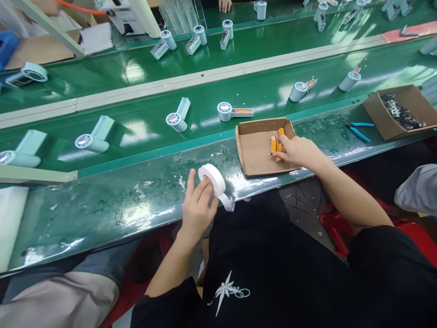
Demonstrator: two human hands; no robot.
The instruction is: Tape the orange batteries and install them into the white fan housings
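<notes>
My left hand (198, 209) holds a roll of white tape (217, 179) above the near ledge, with fingers pushed into its core. A loose tape end (228, 203) hangs from the roll toward me. My right hand (302, 152) reaches into a shallow cardboard tray (254, 155), its fingers closed around an orange cylindrical battery (279, 148). Beside it in the tray is another orange battery (273, 145), and one more (281, 131) lies near the back wall. My fingers partly cover the batteries.
Several pale blue housings, one a round-headed unit with orange inside (225, 112), lie on the green conveyor (136, 132). Blue-handled cutters (360, 130) and a cardboard box of small dark parts (392, 127) are at right. A person's hand (225, 5) shows across the line.
</notes>
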